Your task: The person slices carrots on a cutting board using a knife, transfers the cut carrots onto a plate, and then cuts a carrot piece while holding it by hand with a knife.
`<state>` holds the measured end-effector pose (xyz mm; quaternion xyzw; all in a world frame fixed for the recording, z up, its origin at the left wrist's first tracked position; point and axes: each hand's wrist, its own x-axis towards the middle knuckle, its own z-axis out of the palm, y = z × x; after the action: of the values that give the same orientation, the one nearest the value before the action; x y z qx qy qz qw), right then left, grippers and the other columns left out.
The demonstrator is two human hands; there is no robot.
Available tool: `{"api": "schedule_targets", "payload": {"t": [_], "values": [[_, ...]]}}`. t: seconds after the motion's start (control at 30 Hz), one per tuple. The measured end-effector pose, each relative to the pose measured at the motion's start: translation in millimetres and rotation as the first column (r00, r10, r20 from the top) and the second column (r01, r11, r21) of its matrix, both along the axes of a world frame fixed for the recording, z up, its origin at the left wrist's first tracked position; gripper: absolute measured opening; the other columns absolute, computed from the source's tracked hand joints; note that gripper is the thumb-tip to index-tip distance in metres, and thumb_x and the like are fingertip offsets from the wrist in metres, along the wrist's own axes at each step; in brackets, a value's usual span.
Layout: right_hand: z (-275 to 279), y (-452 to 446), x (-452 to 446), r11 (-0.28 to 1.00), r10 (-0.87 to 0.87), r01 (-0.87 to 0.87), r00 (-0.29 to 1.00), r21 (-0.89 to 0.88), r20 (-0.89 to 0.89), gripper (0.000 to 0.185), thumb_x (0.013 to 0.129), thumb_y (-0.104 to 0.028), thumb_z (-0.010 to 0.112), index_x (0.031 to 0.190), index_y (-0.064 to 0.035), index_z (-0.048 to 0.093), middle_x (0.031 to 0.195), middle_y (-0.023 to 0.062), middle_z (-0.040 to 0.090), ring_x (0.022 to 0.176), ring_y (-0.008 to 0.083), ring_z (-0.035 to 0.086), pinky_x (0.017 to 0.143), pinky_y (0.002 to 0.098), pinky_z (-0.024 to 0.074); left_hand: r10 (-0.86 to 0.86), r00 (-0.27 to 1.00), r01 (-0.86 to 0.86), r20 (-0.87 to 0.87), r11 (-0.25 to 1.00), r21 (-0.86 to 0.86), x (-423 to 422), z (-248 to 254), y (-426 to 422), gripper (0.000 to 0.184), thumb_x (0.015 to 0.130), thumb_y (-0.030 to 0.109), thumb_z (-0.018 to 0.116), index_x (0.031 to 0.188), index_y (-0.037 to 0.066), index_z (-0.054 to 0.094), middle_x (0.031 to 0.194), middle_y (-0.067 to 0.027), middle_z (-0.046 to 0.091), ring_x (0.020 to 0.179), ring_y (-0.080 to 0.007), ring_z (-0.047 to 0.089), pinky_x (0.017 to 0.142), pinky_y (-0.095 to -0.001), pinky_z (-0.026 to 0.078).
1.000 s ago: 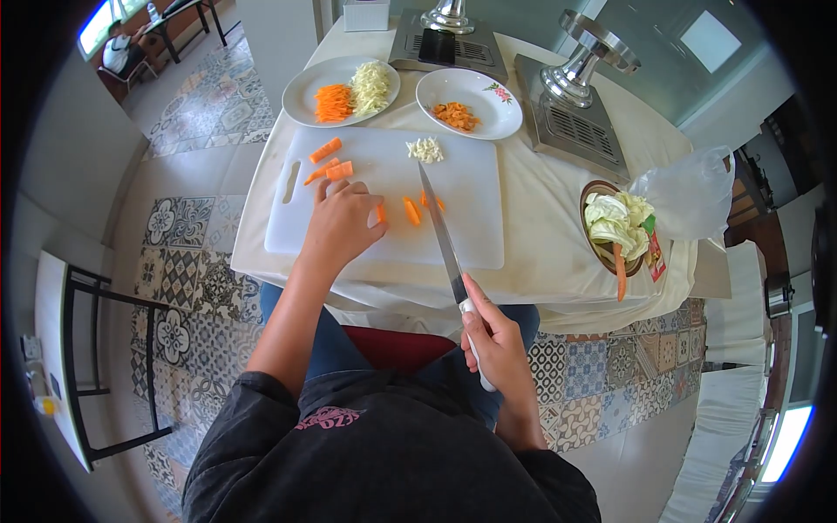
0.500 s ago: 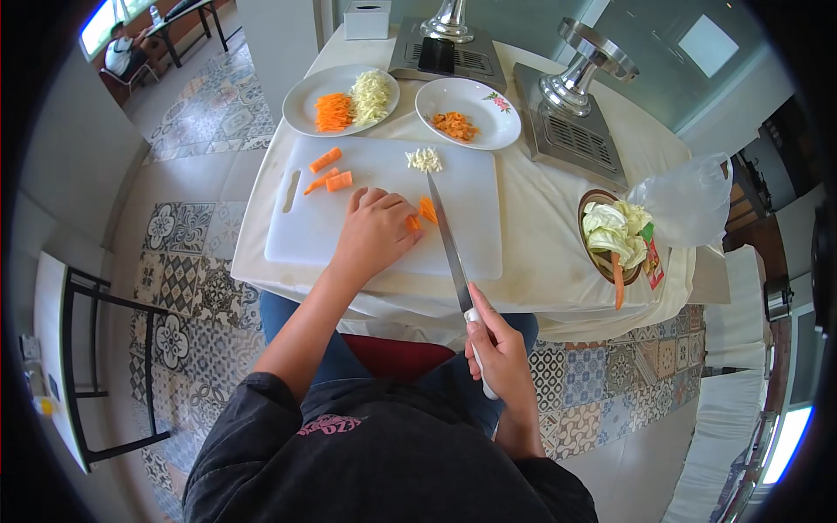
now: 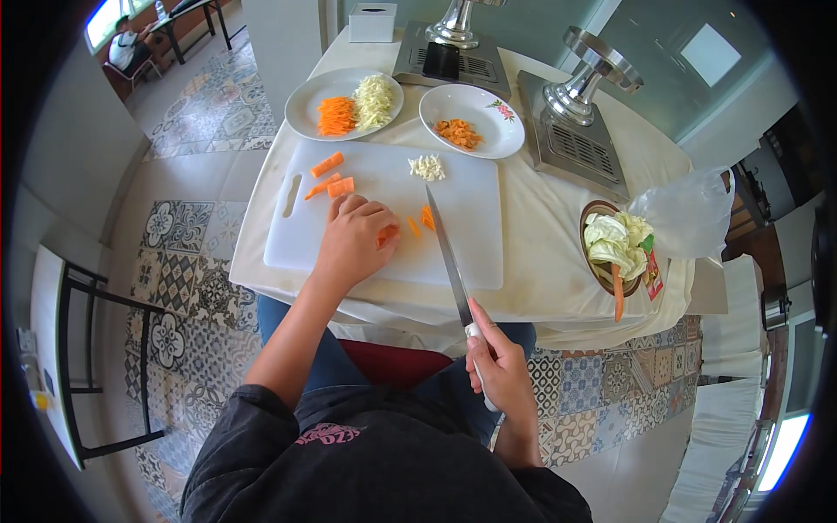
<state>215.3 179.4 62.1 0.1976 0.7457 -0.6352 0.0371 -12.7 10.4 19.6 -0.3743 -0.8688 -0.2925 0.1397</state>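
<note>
The left hand (image 3: 353, 240) pinched a carrot piece (image 3: 386, 234) near the board (image 3: 295, 246)'s centre; the right hand (image 3: 500, 362) gripped the knife (image 3: 449, 257), pointing to eleven o'clock. A leftward slip could have cut the curled fingers; a forward nudge could have scattered the white bits (image 3: 426, 167) at one o'clock.

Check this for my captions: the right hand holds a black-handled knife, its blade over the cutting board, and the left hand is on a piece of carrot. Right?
Not quite: the head view shows a white handle on the knife. The right hand does hold it, blade over the cutting board, with the left hand on a piece of carrot.
</note>
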Motion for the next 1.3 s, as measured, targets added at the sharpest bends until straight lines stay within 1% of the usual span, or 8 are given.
{"api": "schedule_targets", "payload": {"t": [0.2, 0.3, 0.5, 0.6, 0.8, 0.9, 1.1, 1.3], "values": [[11, -3, -1, 0.998, 0.048, -0.050, 0.997, 0.034, 0.054, 0.052, 0.102, -0.013, 0.052, 0.152, -0.0194, 0.041, 0.066, -0.0011, 0.052, 0.052, 0.0051, 0.048, 0.051, 0.0232, 0.0457, 0.066, 0.998, -0.067, 0.015, 0.994, 0.083, 6, -3, 0, 0.020, 0.075, 0.013, 0.075, 0.094, 0.011, 0.070, 0.102, -0.0040, 0.069, 0.106, -0.0255, 0.059, 0.106, -0.0446, 0.037], [21, -4, -3, 0.993, 0.047, -0.058, 0.993, 0.106, 0.104, 0.051, 0.102, -0.013, 0.053, 0.152, -0.0182, 0.042, 0.065, 0.0031, 0.052, 0.055, 0.0062, 0.050, 0.056, 0.0251, 0.0482, 0.069, 0.998, -0.068, -0.004, 0.990, 0.125, 11, -6, 0, 0.023, 0.074, 0.011, 0.074, 0.097, 0.011, 0.071, 0.109, -0.0049, 0.067, 0.109, -0.0276, 0.058, 0.105, -0.0448, 0.038], [17, -1, -8, 0.943, 0.135, -0.133, 0.991, 0.305, 0.013, 0.051, 0.099, -0.011, 0.054, 0.149, -0.0160, 0.043, 0.087, 0.0253, 0.068, 0.075, 0.0366, 0.068, 0.072, 0.0313, 0.0510, 0.067, 0.994, -0.058, -0.084, 0.993, 0.101, 28, -13, 9, 0.029, 0.075, 0.010, 0.074, 0.104, 0.016, 0.073, 0.131, -0.0055, 0.058, 0.120, -0.0304, 0.052, 0.107, -0.0500, 0.036], [17, -2, -11, 0.933, 0.157, -0.144, 0.988, 0.329, -0.013, 0.051, 0.098, -0.012, 0.055, 0.148, -0.0168, 0.044, 0.098, 0.0296, 0.066, 0.088, 0.0447, 0.064, 0.073, 0.0332, 0.0509, 0.095, 0.992, -0.088, -0.088, 0.993, 0.083, 32, -19, 12, 0.029, 0.076, 0.011, 0.074, 0.105, 0.018, 0.073, 0.137, -0.0046, 0.054, 0.125, -0.0313, 0.050, 0.109, -0.0536, 0.034], [27, -2, -17, 0.902, 0.181, -0.213, 0.976, 0.375, 0.121, 0.049, 0.100, -0.015, 0.053, 0.147, -0.0171, 0.044, 0.091, 0.0293, 0.065, 0.084, 0.0454, 0.063, 0.072, 0.0353, 0.0519, 0.133, 0.989, -0.131, -0.063, 0.991, 0.037, 33, -18, 14, 0.028, 0.079, 0.014, 0.072, 0.106, 0.019, 0.073, 0.140, -0.0037, 0.052, 0.127, -0.0326, 0.048, 0.111, -0.0564, 0.031], [22, -2, -13, 0.898, 0.192, -0.187, 0.981, 0.399, 0.027, 0.048, 0.100, -0.015, 0.052, 0.148, -0.0160, 0.043, 0.084, 0.0295, 0.064, 0.077, 0.0457, 0.063, 0.068, 0.0361, 0.0514, 0.156, 0.986, -0.156, -0.051, 0.988, 0.018, 34, -18, 15, 0.025, 0.081, 0.016, 0.071, 0.106, 0.019, 0.073, 0.141, -0.0045, 0.051, 0.129, -0.0322, 0.046, 0.112, -0.0564, 0.029], [34, -7, -13, 0.897, 0.187, -0.216, 0.976, 0.386, 0.111, 0.048, 0.101, -0.015, 0.050, 0.148, -0.0122, 0.043, 0.068, 0.0270, 0.058, 0.066, 0.0455, 0.060, 0.063, 0.0417, 0.0500, 0.169, 0.985, -0.168, -0.037, 0.986, 0.008, 35, -18, 15, 0.025, 0.082, 0.018, 0.070, 0.107, 0.020, 0.072, 0.142, -0.0060, 0.050, 0.130, -0.0319, 0.045, 0.113, -0.0567, 0.028], [0, -15, -42, 0.843, 0.210, -0.129, 0.973, 0.522, -0.099, 0.049, 0.099, -0.014, 0.052, 0.147, -0.0112, 0.044, 0.063, 0.0251, 0.057, 0.060, 0.0435, 0.060, 0.060, 0.0476, 0.0474, 0.174, 0.984, -0.174, -0.043, 0.985, 0.006, 35, -20, 16, 0.025, 0.082, 0.019, 0.070, 0.106, 0.019, 0.072, 0.141, -0.0067, 0.051, 0.130, -0.0314, 0.046, 0.113, -0.0570, 0.028]]}}
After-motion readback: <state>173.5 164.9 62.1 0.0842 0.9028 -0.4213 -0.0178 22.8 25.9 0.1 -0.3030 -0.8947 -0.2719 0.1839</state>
